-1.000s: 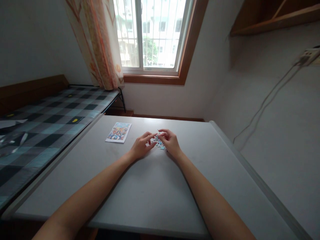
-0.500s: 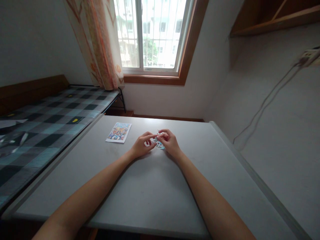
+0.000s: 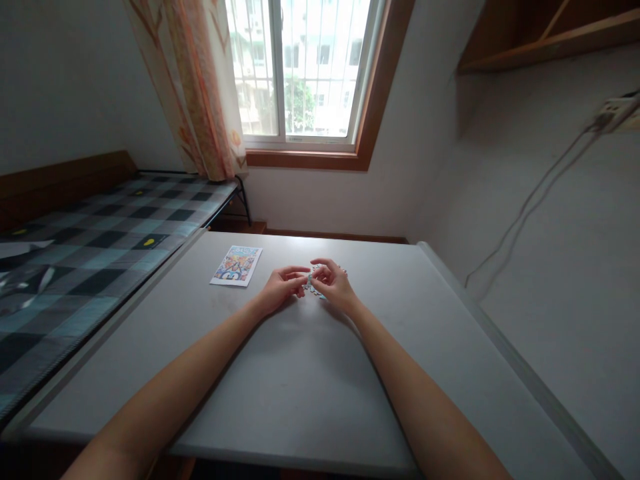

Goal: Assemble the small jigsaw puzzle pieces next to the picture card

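Several small jigsaw puzzle pieces (image 3: 317, 292), white and light blue, lie in a loose pile on the table, partly hidden by my hands. My left hand (image 3: 281, 289) is at the left side of the pile, thumb and forefinger closed at a small light-blue jigsaw piece (image 3: 310, 279). From the right, my right hand (image 3: 336, 287) pinches at the same spot, its fingertips almost meeting those of the left. Which fingers bear the piece is hard to make out at this size.
A printed picture sheet (image 3: 237, 267) with colourful cartoon figures lies left of my hands on the white table (image 3: 300, 387). Beside the table's left edge is a bed (image 3: 115, 220) with a checked cover. A window and curtain are ahead; a cable hangs on the right wall.
My left hand has turned so its thumb has risen toward the forefinger. The right fingers have shifted slightly left, and more of the pile shows behind the right hand.
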`<state>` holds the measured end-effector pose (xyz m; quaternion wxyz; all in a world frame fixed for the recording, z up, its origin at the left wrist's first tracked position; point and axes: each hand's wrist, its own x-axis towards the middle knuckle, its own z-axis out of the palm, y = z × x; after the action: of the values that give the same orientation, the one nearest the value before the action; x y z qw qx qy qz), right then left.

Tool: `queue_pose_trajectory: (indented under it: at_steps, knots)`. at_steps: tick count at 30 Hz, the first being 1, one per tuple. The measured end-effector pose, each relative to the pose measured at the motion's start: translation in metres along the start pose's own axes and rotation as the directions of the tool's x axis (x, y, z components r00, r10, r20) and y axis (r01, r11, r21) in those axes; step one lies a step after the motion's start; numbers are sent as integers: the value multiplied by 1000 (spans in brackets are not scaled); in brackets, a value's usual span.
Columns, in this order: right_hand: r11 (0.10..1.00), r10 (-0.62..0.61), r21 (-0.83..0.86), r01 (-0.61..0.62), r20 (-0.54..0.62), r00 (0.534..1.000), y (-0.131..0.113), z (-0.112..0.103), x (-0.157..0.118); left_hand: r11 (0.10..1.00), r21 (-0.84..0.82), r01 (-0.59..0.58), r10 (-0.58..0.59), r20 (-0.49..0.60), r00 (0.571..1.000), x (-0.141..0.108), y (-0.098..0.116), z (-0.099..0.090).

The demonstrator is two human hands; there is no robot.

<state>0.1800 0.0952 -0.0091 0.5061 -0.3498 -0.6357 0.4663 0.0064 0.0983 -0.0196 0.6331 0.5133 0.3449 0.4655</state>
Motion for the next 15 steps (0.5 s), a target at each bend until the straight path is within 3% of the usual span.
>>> queue_pose_trajectory:
  at_steps: [15]
  knots:
    - [1000, 28, 12, -27, -99, 995, 8, -3, 4, 995, 83, -60, 63, -33, 997, 2, -7, 1]
